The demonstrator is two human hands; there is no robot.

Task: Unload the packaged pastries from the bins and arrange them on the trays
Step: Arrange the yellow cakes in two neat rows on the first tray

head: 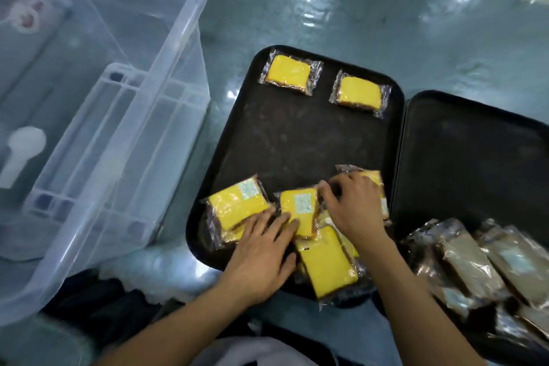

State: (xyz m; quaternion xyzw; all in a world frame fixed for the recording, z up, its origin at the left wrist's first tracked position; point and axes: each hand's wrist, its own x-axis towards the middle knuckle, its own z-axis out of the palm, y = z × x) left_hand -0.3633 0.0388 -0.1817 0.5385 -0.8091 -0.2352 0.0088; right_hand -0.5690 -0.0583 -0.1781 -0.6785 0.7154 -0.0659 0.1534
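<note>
I note a glossy grey-green floor [341, 9] carrying two black trays side by side and a clear plastic bin [98, 116] at the left. The left tray [297, 134] holds two wrapped yellow cake slices at its far end, one at the far left [288, 71] and one to its right [360, 93], well apart from a loose cluster at the near end. In that cluster I see a slice with a pale label [237, 205] at the left, a labelled slice in the middle [300, 208], and a slice hanging over the near rim [325, 261]. My left hand [261, 255] lies flat, fingers straight and together, pressing on the overlap of the left and middle slices. My right hand [353, 205] has its fingers curled down over another wrapped slice [374, 180] at the cluster's right edge, touching its wrapper; I cannot tell whether it pinches it. The right tray [475, 157] is bare at its far part and carries a pile of brown wrapped pastries [475, 261] at its near end. The bin's interior is blurred; I see only pale shapes through its wall.
</note>
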